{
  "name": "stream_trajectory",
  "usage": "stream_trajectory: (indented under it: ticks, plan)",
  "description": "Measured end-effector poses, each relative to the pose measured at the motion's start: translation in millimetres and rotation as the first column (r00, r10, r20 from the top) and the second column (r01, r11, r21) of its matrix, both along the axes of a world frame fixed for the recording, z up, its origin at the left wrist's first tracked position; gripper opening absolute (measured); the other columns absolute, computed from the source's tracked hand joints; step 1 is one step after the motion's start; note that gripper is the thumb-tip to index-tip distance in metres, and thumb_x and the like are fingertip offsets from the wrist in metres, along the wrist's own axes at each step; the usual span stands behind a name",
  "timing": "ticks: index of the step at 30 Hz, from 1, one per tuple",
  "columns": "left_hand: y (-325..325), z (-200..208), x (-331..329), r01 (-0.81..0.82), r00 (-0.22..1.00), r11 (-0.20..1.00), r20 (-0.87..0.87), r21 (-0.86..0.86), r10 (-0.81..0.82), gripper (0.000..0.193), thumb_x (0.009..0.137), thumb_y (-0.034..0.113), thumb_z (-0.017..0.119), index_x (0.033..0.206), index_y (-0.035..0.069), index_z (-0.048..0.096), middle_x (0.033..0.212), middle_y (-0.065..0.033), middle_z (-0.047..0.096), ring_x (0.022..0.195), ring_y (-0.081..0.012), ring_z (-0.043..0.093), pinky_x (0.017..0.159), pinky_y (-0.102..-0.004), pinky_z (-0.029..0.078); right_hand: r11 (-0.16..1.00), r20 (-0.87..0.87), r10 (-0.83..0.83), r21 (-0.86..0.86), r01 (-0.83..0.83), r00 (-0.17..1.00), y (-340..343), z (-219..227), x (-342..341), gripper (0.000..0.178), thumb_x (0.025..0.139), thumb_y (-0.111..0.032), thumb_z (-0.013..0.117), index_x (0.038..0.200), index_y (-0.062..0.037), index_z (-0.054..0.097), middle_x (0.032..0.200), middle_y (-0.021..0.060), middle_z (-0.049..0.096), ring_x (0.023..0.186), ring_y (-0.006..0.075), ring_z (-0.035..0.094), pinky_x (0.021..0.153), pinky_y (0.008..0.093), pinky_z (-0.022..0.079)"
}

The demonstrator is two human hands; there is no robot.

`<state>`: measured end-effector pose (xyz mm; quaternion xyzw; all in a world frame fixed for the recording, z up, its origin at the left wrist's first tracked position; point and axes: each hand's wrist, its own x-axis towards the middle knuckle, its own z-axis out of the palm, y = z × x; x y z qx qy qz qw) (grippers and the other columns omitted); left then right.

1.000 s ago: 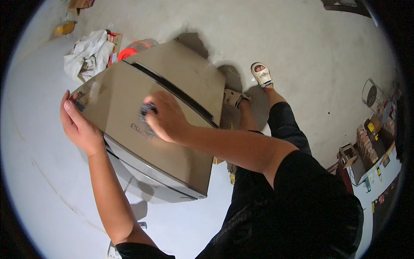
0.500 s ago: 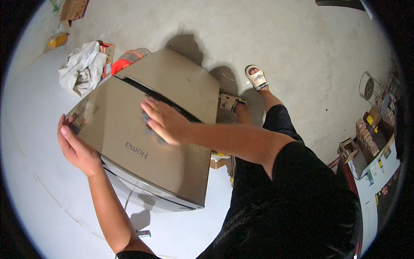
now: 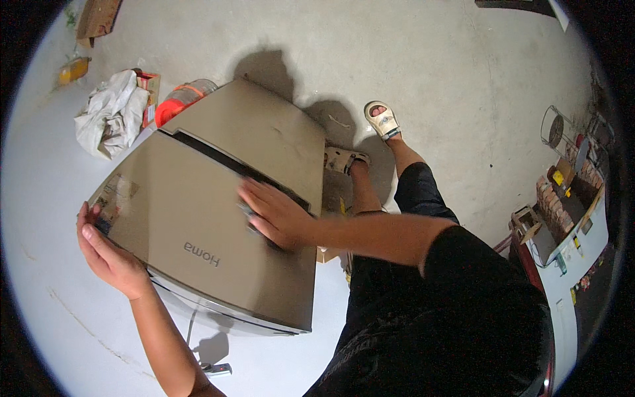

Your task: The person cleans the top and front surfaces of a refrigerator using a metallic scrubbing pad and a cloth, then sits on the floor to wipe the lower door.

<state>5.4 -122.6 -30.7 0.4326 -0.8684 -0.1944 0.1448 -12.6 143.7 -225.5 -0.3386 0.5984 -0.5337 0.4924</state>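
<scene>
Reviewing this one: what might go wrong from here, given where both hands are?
1. The dark pad under the right hand sits close to the dark slot and might catch on its edge.
2. If the pad is rough, which is unclear, it might scuff the beige front panel.
3. The left hand rests at the panel's edge, so it might slip off.

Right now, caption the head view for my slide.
Bare right hand over a blurred dark-grey item on a boxy, glossy beige refrigerator, bare left hand at its edge.
</scene>
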Motion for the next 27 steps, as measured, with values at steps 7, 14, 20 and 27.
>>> stream_trajectory:
  ticks: [7, 14, 20, 27]
  plan:
    - [-0.1, -1.4, -11.4, 0.018, 1.0, 1.0, 0.002, 0.013, -0.018, 0.053, 0.116, 0.035, 0.038, 0.14, -0.007, 0.059, 0.124, -0.0163, 0.066, 0.117, -0.0233, 0.06, 0.107, -0.0385, 0.047, 0.987, 0.041, -0.139, -0.069, 0.142, 0.989, -69.3, -65.4, -6.1, 0.064, 0.107, -0.018, 0.048, 0.164, 0.0005, 0.026, 0.169, 0.0261, 0.028, 0.157, 0.0412, 0.026, 0.128, 0.0486, 0.024]
    - [-1.5, 0.5, -5.1, 0.022, 0.999, 1.0, 0.038, -0.009, -0.022, 0.055, 0.116, 0.038, 0.037, 0.14, -0.007, 0.059, 0.124, -0.0169, 0.066, 0.117, -0.0235, 0.059, 0.107, -0.0385, 0.046, 0.995, 0.082, -0.037, 0.1, 0.029, 0.996, 140.1, 20.9, 92.2, 0.07, 0.106, -0.02, 0.045, 0.168, -0.0022, 0.017, 0.172, 0.0265, 0.017, 0.16, 0.0426, 0.019, 0.13, 0.0516, 0.016]
    - [-6.9, -4.2, -1.3, 0.022, 0.998, 0.999, -0.059, 0.044, -0.02, 0.056, 0.116, 0.038, 0.036, 0.14, -0.007, 0.059, 0.126, -0.0182, 0.065, 0.118, -0.024, 0.059, 0.109, -0.0391, 0.044, 0.999, 0.009, 0.05, 0.001, -0.05, 0.999, 83.1, 42.1, 39.1, 0.068, 0.108, -0.024, 0.042, 0.165, 0.0043, 0.019, 0.172, 0.0275, 0.017, 0.161, 0.0409, 0.017, 0.13, 0.0514, 0.015]
    - [1.1, -2.3, -9.4, -0.005, 1.0, 1.0, -0.026, 0.012, 0.005, 0.055, 0.116, 0.038, 0.037, 0.139, -0.008, 0.059, 0.123, -0.0156, 0.067, 0.116, -0.0224, 0.06, 0.108, -0.0378, 0.045, 0.954, 0.011, -0.22, -0.205, 0.218, 0.975, -55.3, 34.5, -6.7, 0.064, 0.109, -0.025, 0.046, 0.163, 0.0041, 0.027, 0.169, 0.0284, 0.025, 0.159, 0.0414, 0.022, 0.13, 0.0508, 0.018]
